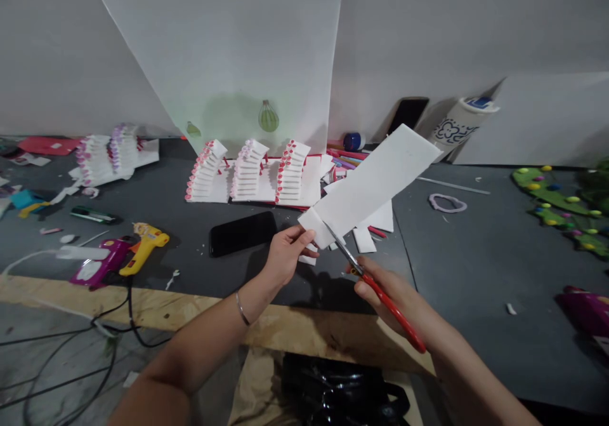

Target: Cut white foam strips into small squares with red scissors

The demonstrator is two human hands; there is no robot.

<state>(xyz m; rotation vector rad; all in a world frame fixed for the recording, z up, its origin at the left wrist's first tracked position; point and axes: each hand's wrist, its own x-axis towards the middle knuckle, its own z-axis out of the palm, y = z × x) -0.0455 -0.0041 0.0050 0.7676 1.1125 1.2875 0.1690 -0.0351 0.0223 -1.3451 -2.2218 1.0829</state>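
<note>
My left hand (291, 252) pinches the near left end of a long white strip (375, 181), which looks like card or foam board. It is held above the table, slanting up to the right. My right hand (387, 289) grips red-handled scissors (391, 308). Their blades lie at the strip's lower edge, close to my left fingers, and a line crosses the strip there. Beneath the strip lie white offcuts (365, 240), partly hidden. Behind my hands stand three white curved pieces (250, 169) with rows of white sticks tipped in pink and red.
Left of my hands lie a black phone (242, 233), a yellow glue gun (144, 248) and a green utility knife (95, 215). A patterned white cup (459, 127) leans at the back right. Green pompom-dotted pieces (556, 197) lie far right. A black bag (337, 388) is below the wooden table edge (304, 334).
</note>
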